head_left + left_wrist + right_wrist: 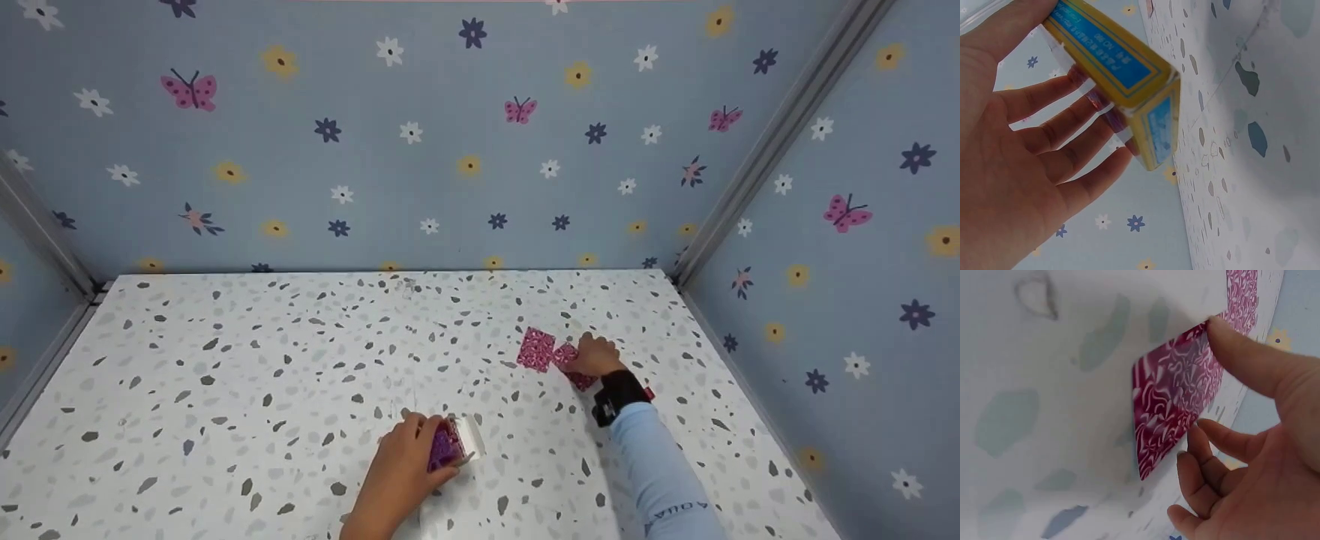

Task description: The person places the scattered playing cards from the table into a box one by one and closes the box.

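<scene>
In the head view my left hand [401,465] grips a small box [470,439] with a white end and purple patterned contents in view. The left wrist view shows the same box [1112,56] from its yellow and blue printed side, thumb on one side and fingers on the other. My right hand [598,355] pinches a playing card [1176,382] with a magenta and white swirled back. The card is tilted in the right wrist view, thumb on its upper edge. A second playing card [536,349] of the same pattern lies flat just left of it.
The hands are over a white speckled table [247,360]. A blue wall [420,150] with flowers and butterflies rises behind it, and another panel [847,315] stands along the right side. Grey metal posts [772,142] mark the corners.
</scene>
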Demonstrator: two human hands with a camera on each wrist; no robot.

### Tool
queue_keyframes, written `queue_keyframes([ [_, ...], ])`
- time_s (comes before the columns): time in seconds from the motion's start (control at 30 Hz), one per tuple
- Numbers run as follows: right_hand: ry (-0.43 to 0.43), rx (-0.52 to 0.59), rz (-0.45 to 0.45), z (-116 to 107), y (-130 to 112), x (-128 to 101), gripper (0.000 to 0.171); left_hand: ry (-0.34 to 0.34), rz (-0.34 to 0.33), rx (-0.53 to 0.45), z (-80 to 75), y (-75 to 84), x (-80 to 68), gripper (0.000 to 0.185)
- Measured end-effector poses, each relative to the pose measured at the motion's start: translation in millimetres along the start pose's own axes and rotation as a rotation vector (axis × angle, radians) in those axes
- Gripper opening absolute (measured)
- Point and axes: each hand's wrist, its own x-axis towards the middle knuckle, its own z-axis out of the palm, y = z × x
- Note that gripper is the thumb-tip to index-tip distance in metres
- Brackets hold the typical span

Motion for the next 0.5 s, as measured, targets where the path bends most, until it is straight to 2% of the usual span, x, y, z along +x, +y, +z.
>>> queue_keyframes([
  [0.17, 0.025, 0.050, 0.078, 6, 4, -5, 0.065, 0.011, -0.007, 0.008, -0.8, -0.4, -1.4, 0.069],
  [0.27, 0.034, 0.139, 0.112, 8, 7, -8, 0.062, 0.021, -0.001, 0.007, -1.2, 0.2, -1.3, 0.069],
  [0.37, 0.034, 0.255, 0.111, 10, 11, -12, 0.063, 0.023, 0.006, 0.000, -1.4, 1.4, -1.0, 0.068],
  [0.5, 0.039, 0.339, 0.089, 10, 14, -18, 0.076, 0.011, -0.004, -0.012, -1.1, 2.1, -0.5, 0.069],
])
